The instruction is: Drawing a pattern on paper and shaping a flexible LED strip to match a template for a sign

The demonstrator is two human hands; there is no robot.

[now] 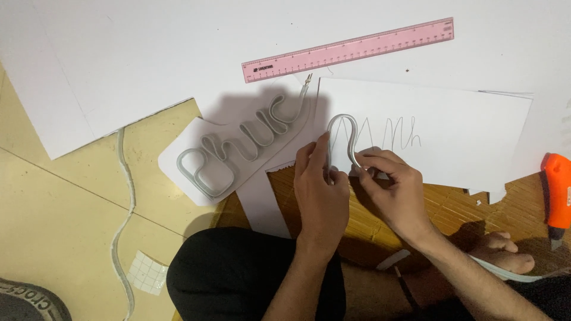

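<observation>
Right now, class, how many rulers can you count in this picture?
1. The pink ruler lies slanted on the white board at the top, beyond both hands, which bend a grey strip. Another could be hidden under the paper sheets.

At the frame's top lies a pink plastic ruler; at right, an orange utility knife; centre, a pale grey bent tube strip.
</observation>
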